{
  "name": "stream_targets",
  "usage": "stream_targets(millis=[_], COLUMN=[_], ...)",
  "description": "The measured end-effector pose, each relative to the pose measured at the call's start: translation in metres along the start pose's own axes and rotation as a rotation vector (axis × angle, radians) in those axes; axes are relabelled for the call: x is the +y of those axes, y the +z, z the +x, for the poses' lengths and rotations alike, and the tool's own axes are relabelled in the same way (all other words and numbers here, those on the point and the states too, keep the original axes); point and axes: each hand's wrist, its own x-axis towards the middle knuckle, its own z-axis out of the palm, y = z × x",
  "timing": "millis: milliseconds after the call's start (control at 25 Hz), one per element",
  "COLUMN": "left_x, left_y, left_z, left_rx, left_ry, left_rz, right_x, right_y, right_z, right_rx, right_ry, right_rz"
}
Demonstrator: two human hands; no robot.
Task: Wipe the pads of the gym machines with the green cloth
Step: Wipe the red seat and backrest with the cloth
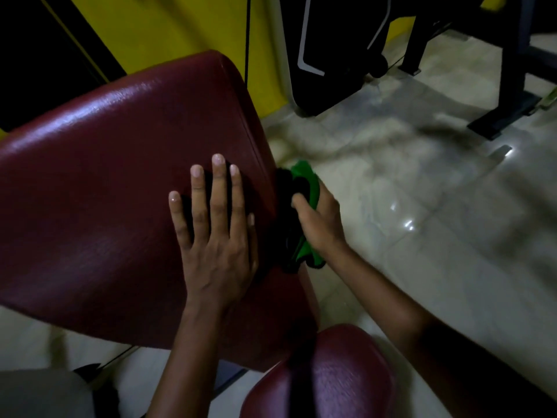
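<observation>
Cloth point(306, 188) gripped in right hand point(321, 223) fingers, against pad point(120, 152) edge

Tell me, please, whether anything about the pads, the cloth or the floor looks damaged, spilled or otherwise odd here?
Nothing stands out. The large maroon pad looks whole and glossy, the left hand rests flat on it, and the right hand grips the green cloth at its right edge. The tiled floor shows only reflections.

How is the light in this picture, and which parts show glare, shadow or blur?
Head view: dim overall; glare streaks the upper left of the red pad and dots the floor; the left hand lies flat and sharp on the pad, casting dark shadows between its fingers; the cloth in the right hand is half in shadow; the floor and the far machines look smeared.
</observation>
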Motion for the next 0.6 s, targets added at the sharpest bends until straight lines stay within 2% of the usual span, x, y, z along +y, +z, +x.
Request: stream_targets(millis=[80, 160, 240, 360, 440, 520, 600], left_x=[0.001, 0.000, 0.002, 0.007, 0.010, 0.012, 0.015], left_y=[-0.001, 0.001, 0.002, 0.003, 0.005, 0.007, 0.009], left_z=[-0.004, -0.007, -0.009, -0.013, -0.017, -0.022, -0.028], left_rx=[-0.005, -0.016, -0.015, -0.011, -0.018, -0.045, -0.061], left_ry=[0.022, 0.029, 0.009, -0.017, -0.009, -0.004, -0.021], left_rz=[-0.001, -0.012, -0.019, -0.025, -0.010, 0.001, -0.004], right_x=[-0.020, -0.016, 0.012, 0.061, 0.069, 0.057, 0.035], right_y=[0.001, 0.004, 0.004, 0.001, 0.000, 0.001, 0.003], right_z=[0.012, 0.011, -0.003, -0.025, -0.027, -0.020, -0.012], right_rx=[0.020, 0.030, 0.046, -0.024, -0.041, -0.004, 0.025], right_ry=[-0.118, -0.148, -0.071, 0.165, 0.267, 0.239, 0.123], right_rz=[0.060, 0.113, 0.049, -0.121, -0.129, -0.080, -0.022])
